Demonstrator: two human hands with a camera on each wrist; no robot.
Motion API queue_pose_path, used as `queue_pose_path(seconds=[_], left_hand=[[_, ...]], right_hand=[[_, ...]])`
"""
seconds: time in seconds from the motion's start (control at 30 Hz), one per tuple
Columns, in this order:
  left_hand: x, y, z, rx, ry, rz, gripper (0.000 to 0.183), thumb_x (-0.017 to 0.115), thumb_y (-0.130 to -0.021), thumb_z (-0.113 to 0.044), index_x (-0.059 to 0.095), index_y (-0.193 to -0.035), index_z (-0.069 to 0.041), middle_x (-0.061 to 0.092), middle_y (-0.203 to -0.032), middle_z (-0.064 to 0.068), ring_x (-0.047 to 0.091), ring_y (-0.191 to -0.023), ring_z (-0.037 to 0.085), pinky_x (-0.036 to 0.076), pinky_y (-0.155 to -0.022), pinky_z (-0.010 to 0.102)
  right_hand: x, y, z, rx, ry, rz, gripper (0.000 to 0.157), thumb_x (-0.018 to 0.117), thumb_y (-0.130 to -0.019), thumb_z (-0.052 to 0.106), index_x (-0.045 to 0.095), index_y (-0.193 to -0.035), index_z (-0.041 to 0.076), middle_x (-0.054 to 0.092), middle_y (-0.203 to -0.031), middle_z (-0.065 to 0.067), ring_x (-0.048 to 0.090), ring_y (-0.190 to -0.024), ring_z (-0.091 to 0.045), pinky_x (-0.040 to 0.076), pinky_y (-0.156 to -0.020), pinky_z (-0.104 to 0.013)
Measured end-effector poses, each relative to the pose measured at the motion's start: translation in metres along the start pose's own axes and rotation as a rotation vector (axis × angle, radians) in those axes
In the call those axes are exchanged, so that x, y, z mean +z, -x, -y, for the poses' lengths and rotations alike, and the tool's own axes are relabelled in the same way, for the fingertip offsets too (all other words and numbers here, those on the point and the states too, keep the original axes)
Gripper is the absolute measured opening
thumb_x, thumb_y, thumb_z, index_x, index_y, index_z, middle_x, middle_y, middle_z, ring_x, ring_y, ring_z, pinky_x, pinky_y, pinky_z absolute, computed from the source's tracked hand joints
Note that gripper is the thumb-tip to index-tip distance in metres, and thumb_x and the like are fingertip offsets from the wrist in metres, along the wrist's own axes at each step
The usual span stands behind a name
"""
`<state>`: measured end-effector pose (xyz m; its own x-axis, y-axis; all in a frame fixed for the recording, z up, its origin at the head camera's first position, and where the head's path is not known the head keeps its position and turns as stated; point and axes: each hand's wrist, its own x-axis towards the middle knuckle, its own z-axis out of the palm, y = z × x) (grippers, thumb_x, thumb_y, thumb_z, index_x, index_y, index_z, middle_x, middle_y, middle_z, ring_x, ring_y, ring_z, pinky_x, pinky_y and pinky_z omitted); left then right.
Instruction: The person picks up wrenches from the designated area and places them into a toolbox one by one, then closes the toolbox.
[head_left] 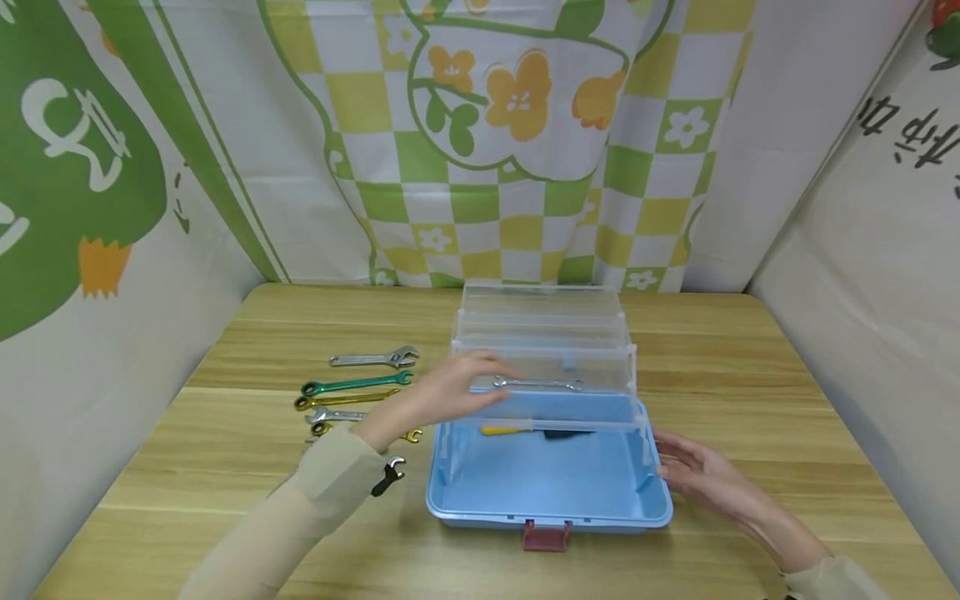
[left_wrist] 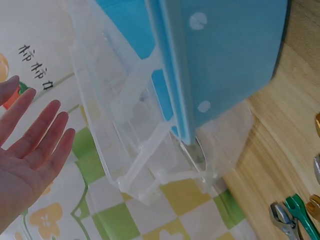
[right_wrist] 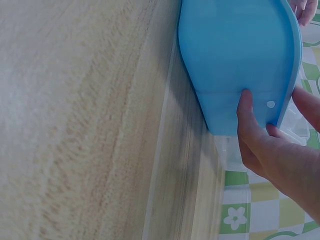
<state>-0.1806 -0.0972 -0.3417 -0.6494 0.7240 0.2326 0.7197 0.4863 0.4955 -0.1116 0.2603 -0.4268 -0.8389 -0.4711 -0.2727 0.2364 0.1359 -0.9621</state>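
A blue toolbox (head_left: 547,479) stands unlatched, its clear tiered trays (head_left: 555,333) raised at the back. One silver open-ended wrench (head_left: 543,383) lies in a clear tray. Just above that tray's left part hovers my left hand (head_left: 461,387), fingers extended; the left wrist view shows the left hand (left_wrist: 32,155) holding nothing. My right hand (head_left: 697,471) rests against the toolbox's right side. In the right wrist view its fingers (right_wrist: 246,107) touch the outer wall near the rim. A tool with a yellow handle (head_left: 504,431) and a black part (head_left: 566,434) lies inside, partly hidden by the trays.
Left of the toolbox lie an adjustable wrench (head_left: 375,359), a green wrench (head_left: 356,384), a gold wrench (head_left: 345,400) and other wrenches, some hidden by my left arm. A small black-handled wrench (head_left: 387,477) is nearest the toolbox. Printed curtains enclose the table (head_left: 742,358).
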Motion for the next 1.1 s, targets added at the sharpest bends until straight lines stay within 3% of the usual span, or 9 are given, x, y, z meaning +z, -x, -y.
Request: queue_pose_path(seconds=[0.17,0.6,1.1], left_hand=[[-0.006,0.018,0.003,-0.041,0.033,-0.055,0.03,0.061,-0.084,-0.018,0.061,-0.113,-0.014,0.057,-0.114,0.005,0.051,-0.108,0.019,0.043,-0.089,0.035],[-0.017,0.068,0.017,-0.186,0.078,-0.18,0.038,0.064,-0.081,-0.016,0.055,-0.118,-0.008,0.051,-0.122,0.011,0.046,-0.113,0.028,0.04,-0.09,0.046],[-0.01,0.113,0.038,-0.301,0.041,-0.158,0.041,0.061,-0.083,-0.02,0.052,-0.12,-0.005,0.047,-0.125,0.014,0.043,-0.114,0.036,0.037,-0.088,0.055]], right_hand=[[-0.001,0.001,0.0,0.003,0.002,-0.004,0.069,0.049,-0.091,0.013,0.004,-0.135,-0.013,0.01,-0.137,-0.036,0.046,-0.107,-0.003,0.042,-0.089,-0.027],[-0.002,0.001,0.0,0.004,-0.008,0.002,0.069,0.049,-0.091,0.013,0.003,-0.134,-0.014,0.008,-0.137,-0.037,0.047,-0.107,-0.002,0.042,-0.09,-0.027],[-0.001,0.0,-0.001,0.018,-0.005,0.0,0.069,0.049,-0.09,0.014,0.004,-0.135,-0.012,0.009,-0.138,-0.035,0.046,-0.108,-0.004,0.042,-0.09,-0.028]])
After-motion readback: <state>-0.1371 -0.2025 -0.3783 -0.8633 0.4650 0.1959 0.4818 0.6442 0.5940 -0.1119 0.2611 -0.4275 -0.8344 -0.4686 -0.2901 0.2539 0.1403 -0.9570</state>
